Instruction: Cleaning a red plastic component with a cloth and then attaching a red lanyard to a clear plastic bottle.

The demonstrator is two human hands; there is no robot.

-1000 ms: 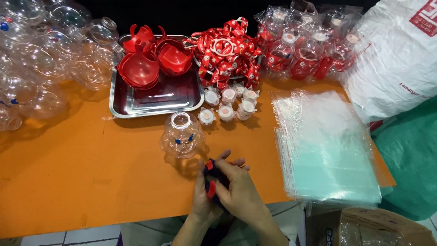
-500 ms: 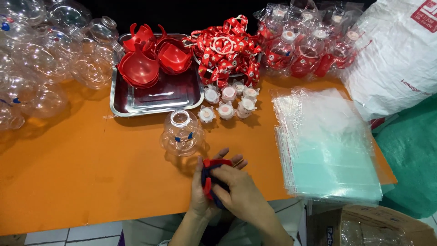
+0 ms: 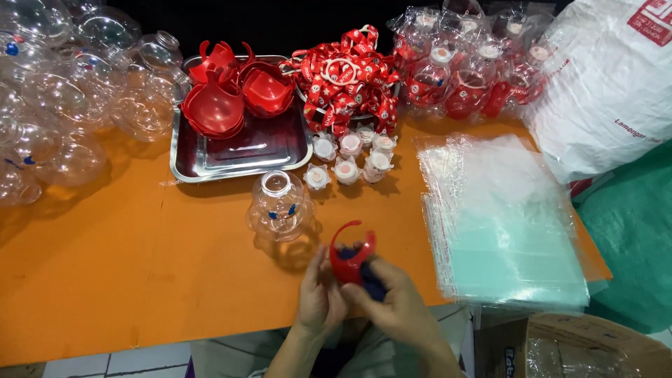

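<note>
Both hands meet over the near edge of the orange table (image 3: pixel 105 280), pinching a small red plastic piece (image 3: pixel 350 255). It is glossy, cup-shaped, with two curved prongs arching upward and away from the person, its long axis roughly upright. The left hand (image 3: pixel 318 297) grips its left side with closed fingers; the right hand (image 3: pixel 395 301) clasps the base. A clear round bottle (image 3: pixel 278 208) stands just beyond, mouth up.

An orange table (image 3: pixel 105 280) is seen under bright overhead light, with darkness behind its far edge. Pale floor tiles (image 3: pixel 91 364) are visible below the near edge. A green sheet (image 3: pixel 630 238) is spread at the right.
</note>
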